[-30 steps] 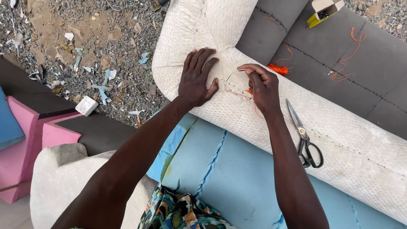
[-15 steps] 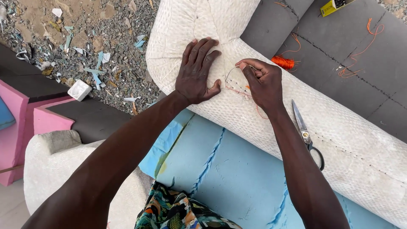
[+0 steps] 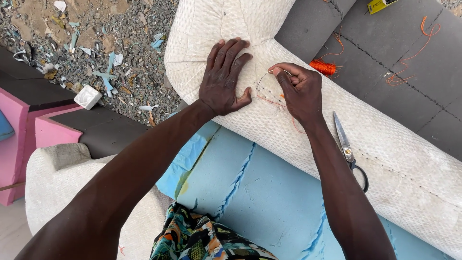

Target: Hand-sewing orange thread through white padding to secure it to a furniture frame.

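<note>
Head view: we're looking straight down at both hands working on a padded roll covered in white textured fabric [image 3: 385,159].
Left hand: our left hand [image 3: 225,79] lies flat on the white fabric, fingers spread and pointing toward 12 o'clock, palm pressing the cover down. It holds nothing.
Right hand: our right hand [image 3: 299,91] sits just at 3 o'clock of the left one, fingers curled in and pinched on a thin curved needle [image 3: 264,77], as far as we can tell.
Thread: orange thread [image 3: 269,100] runs across the fabric between the two hands, along a seam line, with a loose end trailing toward 6 o'clock by the right wrist.
Scissors: a pair of scissors [image 3: 347,147] lies on the white fabric at about 4 o'clock of the right hand, just beside the forearm, blades pointing toward 11 o'clock.
Thread bundle: a small orange thread bundle [image 3: 322,66] rests on the grey panel [image 3: 385,48] at 1 o'clock of the right hand, more loose orange strands further out.
Blue foam: blue foam [image 3: 260,192] sits below the roll at 6 o'clock.
Ground: gravel with scraps [image 3: 96,53] at 10 o'clock, pink foam block [image 3: 19,130] at 9 o'clock.
</note>
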